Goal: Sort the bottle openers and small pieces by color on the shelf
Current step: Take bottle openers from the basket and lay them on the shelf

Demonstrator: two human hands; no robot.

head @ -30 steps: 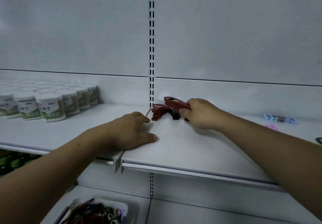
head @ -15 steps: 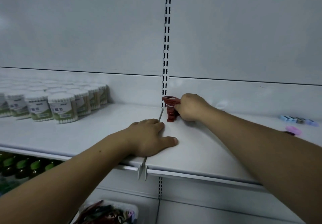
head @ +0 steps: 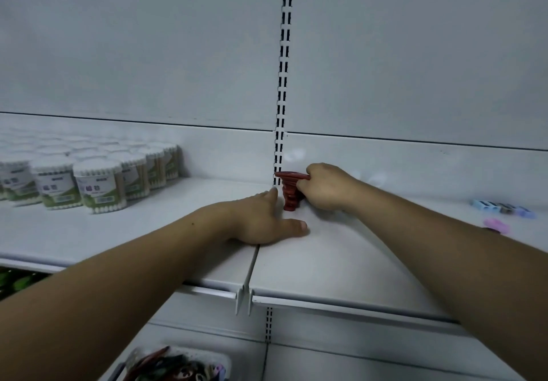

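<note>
Nearest us, below the stack of red bottle openers (head: pixel 290 200), we see a tray (head: pixel 204 354) of mixed coloured pieces. Above it, on the white shelf (head: pixel 341 262), the left hand (head: pixel 261 217) lies flat, its grip wide and holding nothing, fingertips just left of the stack. The right hand (head: pixel 326 188) meets the stack from the right, its grip pinched on the topmost opener. Well left of the stack stand cotton swab tubs (head: pixel 100 185). Well right lie small blue, grey, purple and pink pieces (head: pixel 504 207). Behind the stack rises a slotted upright (head: pixel 283 69).

White shelf (head: pixel 341 262) with cotton-swab tubs (head: pixel 100 185) left, red openers (head: pixel 290 195) centre, pastel pieces (head: pixel 504 207) right.
</note>
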